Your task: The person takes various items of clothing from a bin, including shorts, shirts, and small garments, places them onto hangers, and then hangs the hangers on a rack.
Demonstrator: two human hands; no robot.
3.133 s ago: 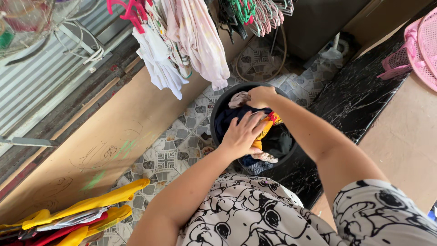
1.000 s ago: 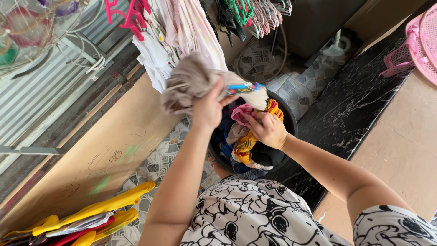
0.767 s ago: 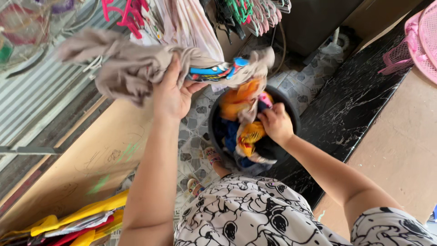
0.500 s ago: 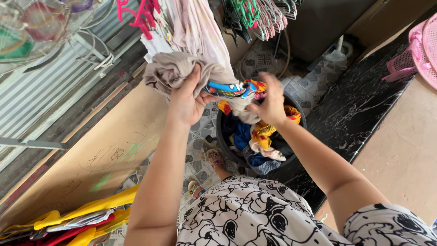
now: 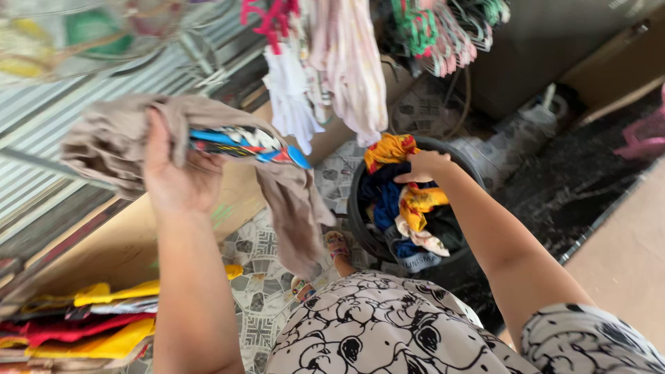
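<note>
My left hand (image 5: pixel 176 176) is raised at the left and grips a beige garment (image 5: pixel 114 138) with a blue and red printed patch; part of it hangs down toward the floor. My right hand (image 5: pixel 424 166) reaches into a black round basket (image 5: pixel 357 218) and is closed on a yellow and orange cloth (image 5: pixel 389 149) at the top of the pile. The basket holds several crumpled clothes, dark blue, yellow and patterned. It stands on the patterned tile floor in front of my feet.
Pale clothes (image 5: pixel 346 69) and pink and green hangers (image 5: pixel 443 31) hang above. Yellow and red garments (image 5: pixel 83 325) hang at the lower left. A black marble ledge (image 5: pixel 554 201) runs along the right, with a pink basket (image 5: pixel 644 135) at its far end. A corrugated metal wall (image 5: pixel 62 138) is at the left.
My left hand has swung the beige garment out to the left and higher. My right hand has let go of it and dropped back into the basket onto the yellow cloth.
</note>
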